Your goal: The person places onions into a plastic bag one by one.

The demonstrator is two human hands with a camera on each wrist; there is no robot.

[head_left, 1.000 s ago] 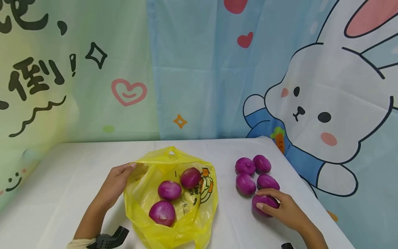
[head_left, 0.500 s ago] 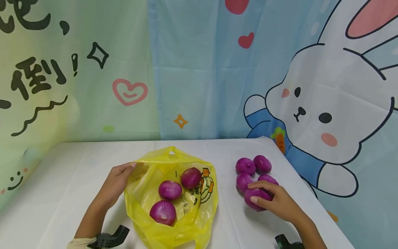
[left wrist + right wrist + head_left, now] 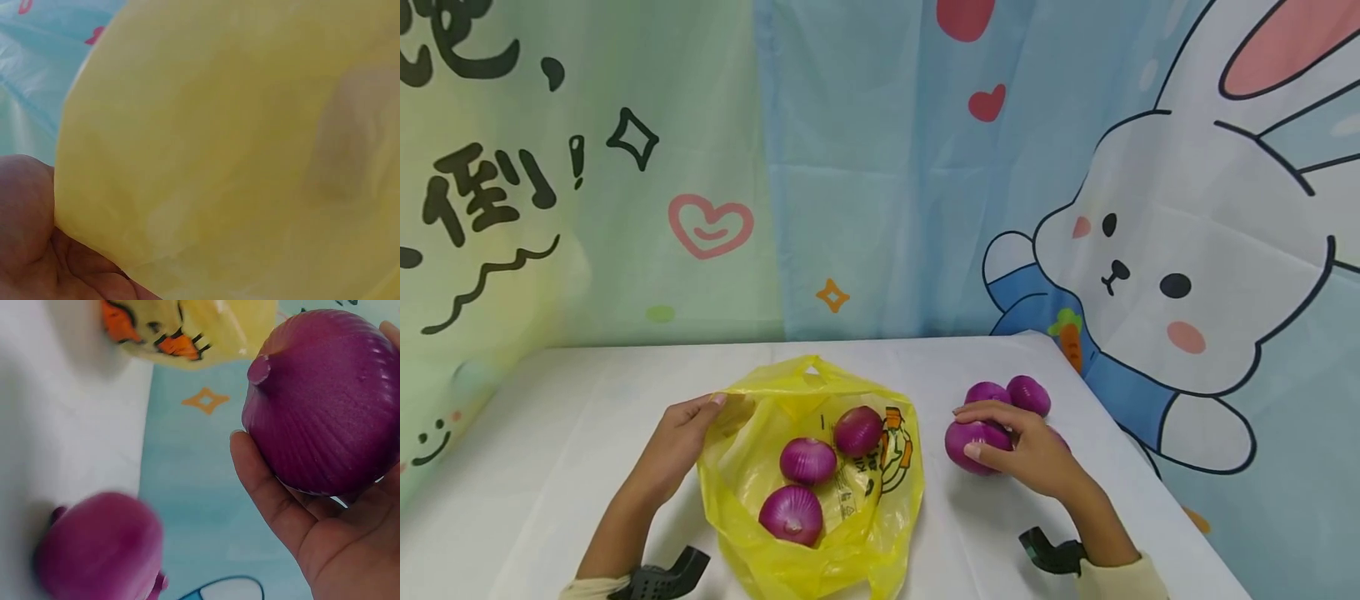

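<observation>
My left hand [image 3: 681,437] pinches the left edge of a yellow plastic bag [image 3: 891,517], keeping its mouth spread. Inside the bag lie three purple onions, one being the large onion [image 3: 792,515] near the front. In the left wrist view the thin yellow film [image 3: 200,137] covers most of the picture beside the palm. My right hand [image 3: 1033,446] grips another purple onion [image 3: 972,447] between fingers and thumb, to the right of the bag. The right wrist view shows this held onion [image 3: 331,400] with its stub end and ribbed skin.
More purple onions sit on the white table at the right, such as the onion [image 3: 1029,395] at the back; the right hand partly hides the group. A cartoon rabbit curtain [image 3: 880,192] hangs behind the table [image 3: 587,417]. Each wrist wears a black camera mount [image 3: 1051,552].
My right hand has lifted the front onion from the group and carried it left and away from me, toward the bag. The left hand and the bag stay where they were.
</observation>
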